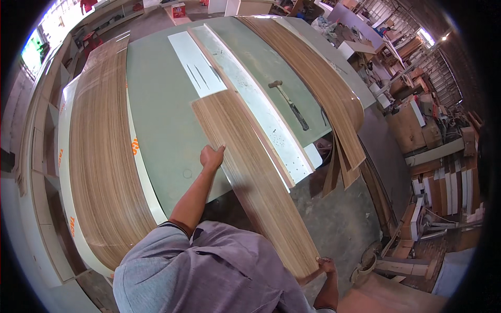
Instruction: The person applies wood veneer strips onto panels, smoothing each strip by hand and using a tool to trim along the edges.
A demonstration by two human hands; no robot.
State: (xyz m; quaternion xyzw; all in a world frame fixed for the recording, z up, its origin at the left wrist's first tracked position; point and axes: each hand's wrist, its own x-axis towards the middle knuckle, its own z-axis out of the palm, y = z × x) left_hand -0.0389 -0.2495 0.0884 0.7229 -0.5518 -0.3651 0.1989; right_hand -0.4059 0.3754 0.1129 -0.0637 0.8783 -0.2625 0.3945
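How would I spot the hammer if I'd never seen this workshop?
Find the big green tabletop. On it lies a long white strip, with wood-grain sheets further right; the hammer rests on the green between them. Its neighbours are long and flat; it alone has a brownish head and a dark grip.

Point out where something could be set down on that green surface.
The green surface is bare between the left wood-grain sheet and the held board; a narrower patch surrounds the hammer. Crowded: the middle, along the long white panel.
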